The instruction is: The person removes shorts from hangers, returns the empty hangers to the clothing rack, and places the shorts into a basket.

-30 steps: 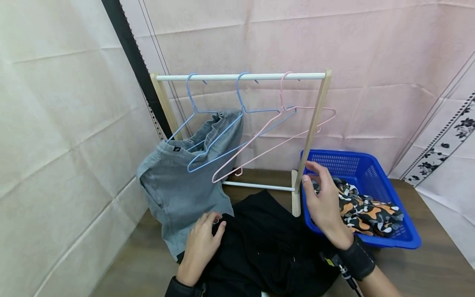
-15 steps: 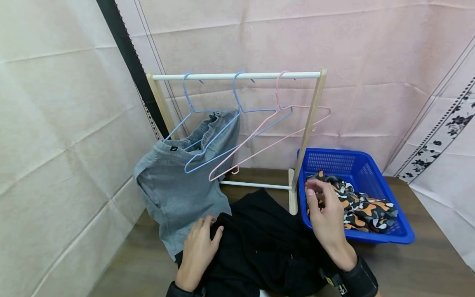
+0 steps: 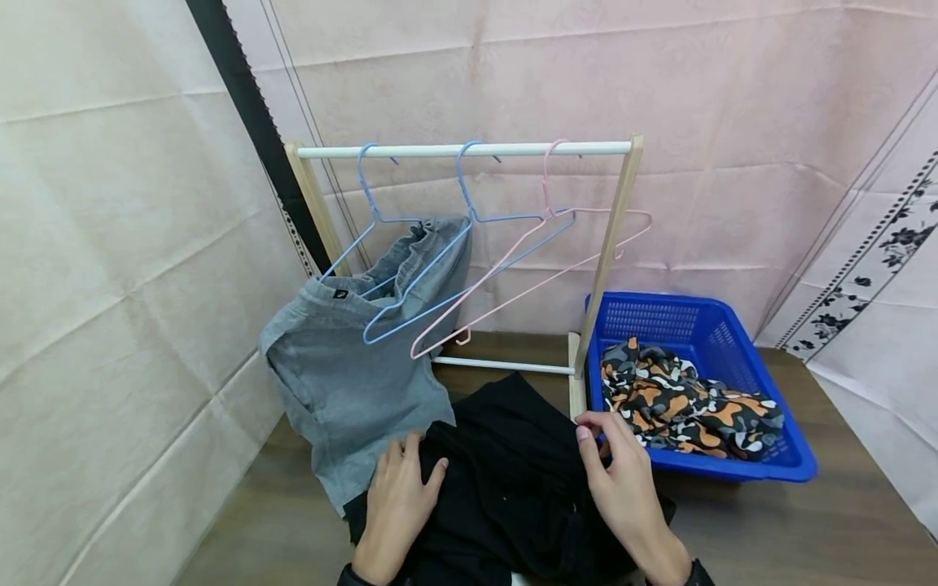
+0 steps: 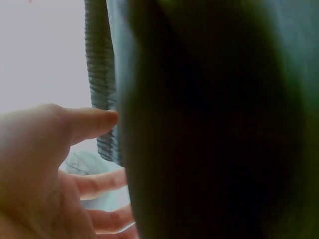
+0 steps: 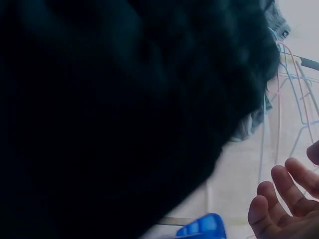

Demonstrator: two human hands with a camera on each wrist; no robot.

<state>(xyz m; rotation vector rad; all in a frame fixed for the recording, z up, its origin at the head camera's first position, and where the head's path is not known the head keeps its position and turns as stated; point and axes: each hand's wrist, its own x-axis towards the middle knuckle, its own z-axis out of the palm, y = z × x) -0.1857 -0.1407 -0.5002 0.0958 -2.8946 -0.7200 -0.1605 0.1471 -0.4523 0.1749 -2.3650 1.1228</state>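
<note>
A black garment (image 3: pixel 506 480) lies bunched on the table in front of the rack; its exact kind is hard to tell. My left hand (image 3: pixel 399 500) rests at its left edge, thumb apart from the fingers; the left wrist view shows the thumb (image 4: pixel 92 122) beside dark cloth. My right hand (image 3: pixel 623 484) hovers at the garment's right side, fingers loosely bent and holding nothing. In the right wrist view its fingers (image 5: pixel 289 191) stand apart from the dark cloth. Grey-blue shorts (image 3: pixel 359 366) hang on the left blue hanger (image 3: pixel 369 191).
A small rack with a white rail (image 3: pixel 425 151) stands at the back. It bears another blue hanger (image 3: pixel 463 183) and a pink hanger (image 3: pixel 545 187), both without clothes. Right of it, a blue basket (image 3: pixel 791 431) contains a camouflage-patterned cloth (image 3: pixel 689 399). Fabric walls enclose the table.
My right hand has come down and nearer from the basket's edge to the black garment's right side. My left hand stays at the garment, its fingers shifting slightly.
</note>
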